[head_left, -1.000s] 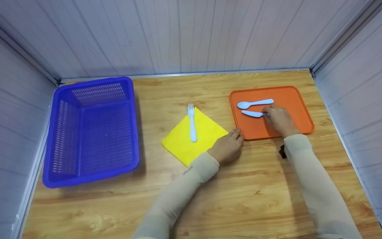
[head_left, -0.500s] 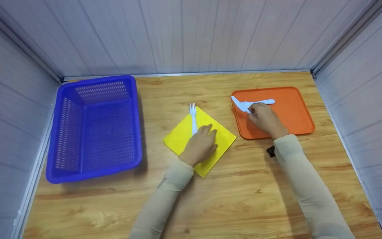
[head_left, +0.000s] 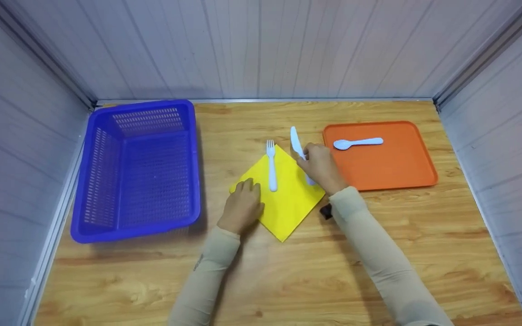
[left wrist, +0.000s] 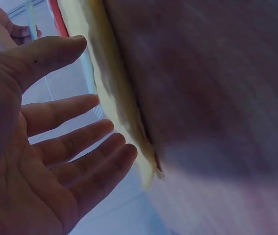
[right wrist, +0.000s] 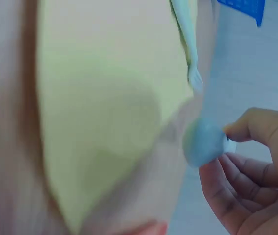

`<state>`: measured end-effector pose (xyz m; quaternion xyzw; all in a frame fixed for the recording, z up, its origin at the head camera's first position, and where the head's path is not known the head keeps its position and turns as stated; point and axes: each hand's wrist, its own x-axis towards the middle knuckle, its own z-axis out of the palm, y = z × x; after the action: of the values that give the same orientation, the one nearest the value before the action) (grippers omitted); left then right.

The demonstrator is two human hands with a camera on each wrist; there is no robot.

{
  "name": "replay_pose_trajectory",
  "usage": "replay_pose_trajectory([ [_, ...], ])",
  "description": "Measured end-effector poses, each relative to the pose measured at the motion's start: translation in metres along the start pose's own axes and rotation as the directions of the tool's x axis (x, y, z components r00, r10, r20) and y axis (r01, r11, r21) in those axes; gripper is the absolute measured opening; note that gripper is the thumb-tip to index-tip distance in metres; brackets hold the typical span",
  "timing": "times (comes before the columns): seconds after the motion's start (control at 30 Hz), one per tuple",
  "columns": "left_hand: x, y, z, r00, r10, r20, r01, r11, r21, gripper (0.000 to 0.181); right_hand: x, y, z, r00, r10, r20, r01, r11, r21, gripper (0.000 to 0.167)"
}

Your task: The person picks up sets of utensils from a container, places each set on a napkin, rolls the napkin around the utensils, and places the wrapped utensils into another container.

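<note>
My right hand pinches a light blue plastic knife over the right corner of the yellow napkin, its blade pointing away from me. In the right wrist view the knife's handle appears end-on between thumb and fingers. A matching fork lies on the napkin, tines just past its upper edge. My left hand is at the napkin's left corner; the left wrist view shows its fingers spread and nearly straight, holding nothing. A spoon lies on the orange tray.
A blue-purple plastic basket with slotted sides stands on the left of the wooden table. Light panelled walls enclose the table at the back and on both sides. The orange tray is close to the napkin's right corner.
My right hand has lifted the knife off the tray and carried it left over the napkin, turning its blade away from me. The left hand moved left from the tray's edge across the napkin.
</note>
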<state>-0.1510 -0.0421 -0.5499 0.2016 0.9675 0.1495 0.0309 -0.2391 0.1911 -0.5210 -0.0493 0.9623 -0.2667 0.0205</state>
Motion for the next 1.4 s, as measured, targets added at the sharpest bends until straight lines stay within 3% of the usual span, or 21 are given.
replay_pose_trajectory([
  [0.23,0.000,-0.002,0.003,0.995,-0.044,0.089,0.046,0.999,-0.019,0.042,0.007,-0.019,0.032,0.986,0.126,0.112,-0.133,0.989,0.060,0.015],
  [0.47,-0.002,0.000,0.004,0.998,-0.011,0.057,0.010,1.000,0.020,0.043,0.010,-0.021,0.051,0.997,0.054,0.061,-0.052,0.998,-0.038,0.023],
  [0.67,-0.001,0.000,0.005,0.998,-0.023,0.063,0.021,0.999,0.032,0.046,0.011,-0.025,0.054,0.996,0.058,0.068,-0.055,0.997,-0.046,0.021],
  [1.03,-0.003,-0.001,0.005,0.999,0.008,0.043,-0.009,0.999,0.033,0.047,0.011,-0.029,0.056,0.997,0.056,0.053,-0.058,0.997,0.045,0.028],
  [1.27,-0.001,-0.001,0.004,0.995,-0.030,0.098,0.029,0.999,0.018,0.049,0.010,-0.029,0.056,0.998,0.042,0.056,-0.045,0.997,0.068,0.028],
  [1.4,-0.001,-0.001,0.005,0.996,-0.021,0.084,0.020,1.000,0.016,0.048,0.009,-0.029,0.056,0.998,0.029,0.051,-0.032,0.998,0.060,0.024],
])
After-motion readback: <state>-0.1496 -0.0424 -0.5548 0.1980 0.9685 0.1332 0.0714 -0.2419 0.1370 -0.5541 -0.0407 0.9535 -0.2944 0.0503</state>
